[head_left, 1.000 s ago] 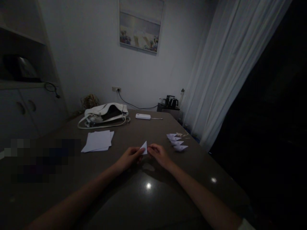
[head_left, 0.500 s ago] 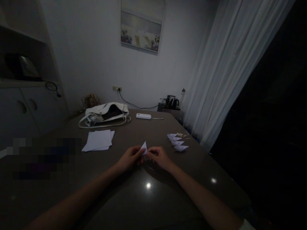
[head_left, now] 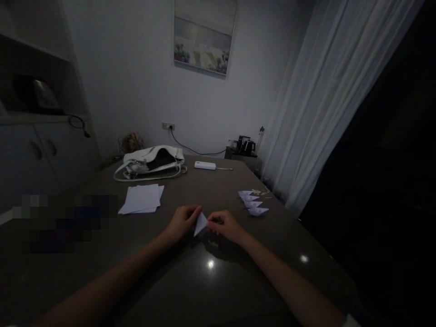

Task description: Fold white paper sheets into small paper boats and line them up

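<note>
Between my two hands is a small folded piece of white paper, triangular, with one point turned down toward me. My left hand grips its left side, thumb on top and the other fingers mostly hidden behind. At its right corner, my right hand pinches the paper between thumb and fingertips. Several folded white paper boats stand in a row on the table to the right of my hands. A stack of white paper sheets lies to the left.
The dark glossy table reflects a light. Toward its far side are a white handbag and a white power bank with a short cable. Small pale scraps lie beyond the boats. A curtain hangs at the right.
The folded paper has turned: its point faced up before and now faces down toward me. My hands have shifted around it, both still holding on. The view has moved slightly.
</note>
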The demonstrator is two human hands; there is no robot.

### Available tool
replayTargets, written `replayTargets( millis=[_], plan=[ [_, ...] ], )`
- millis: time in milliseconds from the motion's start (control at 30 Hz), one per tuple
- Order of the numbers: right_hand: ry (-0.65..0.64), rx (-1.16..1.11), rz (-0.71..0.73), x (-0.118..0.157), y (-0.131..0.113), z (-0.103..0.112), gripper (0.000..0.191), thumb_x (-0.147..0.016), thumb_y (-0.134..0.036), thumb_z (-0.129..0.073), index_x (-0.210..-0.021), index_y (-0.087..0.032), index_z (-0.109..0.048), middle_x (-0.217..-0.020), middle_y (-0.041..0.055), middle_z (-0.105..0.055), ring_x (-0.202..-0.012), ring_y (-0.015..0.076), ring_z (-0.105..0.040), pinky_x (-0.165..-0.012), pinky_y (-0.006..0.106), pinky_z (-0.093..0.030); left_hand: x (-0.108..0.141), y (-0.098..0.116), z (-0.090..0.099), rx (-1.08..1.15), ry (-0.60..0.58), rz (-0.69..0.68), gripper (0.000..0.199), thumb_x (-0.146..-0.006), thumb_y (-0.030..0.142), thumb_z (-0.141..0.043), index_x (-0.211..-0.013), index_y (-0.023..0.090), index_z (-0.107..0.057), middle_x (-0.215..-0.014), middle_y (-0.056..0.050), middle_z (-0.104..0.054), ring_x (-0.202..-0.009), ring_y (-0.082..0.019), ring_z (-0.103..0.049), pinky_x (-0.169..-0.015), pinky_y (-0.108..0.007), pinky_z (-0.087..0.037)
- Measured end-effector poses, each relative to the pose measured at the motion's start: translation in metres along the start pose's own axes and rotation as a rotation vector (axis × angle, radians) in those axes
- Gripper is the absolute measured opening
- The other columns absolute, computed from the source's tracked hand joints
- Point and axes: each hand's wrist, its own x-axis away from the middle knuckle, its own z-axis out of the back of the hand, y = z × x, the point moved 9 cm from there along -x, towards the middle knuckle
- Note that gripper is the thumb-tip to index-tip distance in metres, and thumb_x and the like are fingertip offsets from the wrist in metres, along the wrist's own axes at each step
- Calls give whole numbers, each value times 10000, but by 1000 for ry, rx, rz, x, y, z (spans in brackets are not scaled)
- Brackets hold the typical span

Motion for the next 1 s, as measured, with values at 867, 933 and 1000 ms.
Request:
replayTargets(
  millis=[867, 933, 1000],
  plan=[
    [73, -140, -32, -6, 14, 11, 239, -732, -357, -598, -686, -123, -595, -598, -8, -569, -464, 67, -452, -456, 195, -350, 4, -1, -13, -37, -123, -17, 560, -857, 530, -296, -589, 110, -552, -501, 23, -442, -479, -98, -393, -461, -202, -272],
    [97, -136, -29, -6, 15, 15, 239, -729, -357, -600, -679, -123, -596, -593, -10, -565, -463, 67, -447, -456, 194, -348, 4, -2, -15, -37, -154, -29, 548, -853, 532, -315, -594, 110, -550, -500, 30, -422, -477, -93, -382, -459, -200, -266],
    [103, -138, -31, -7, 17, 16, 243, -728, -361, -602, -675, -124, -594, -594, -9, -569, -464, 67, -448, -461, 196, -350, 4, -1, -17, -49, -178, -51, 540, -849, 532, -330, -592, 111, -549, -495, 35, -409, -473, -88, -371, -458, -198, -260]
  ],
)
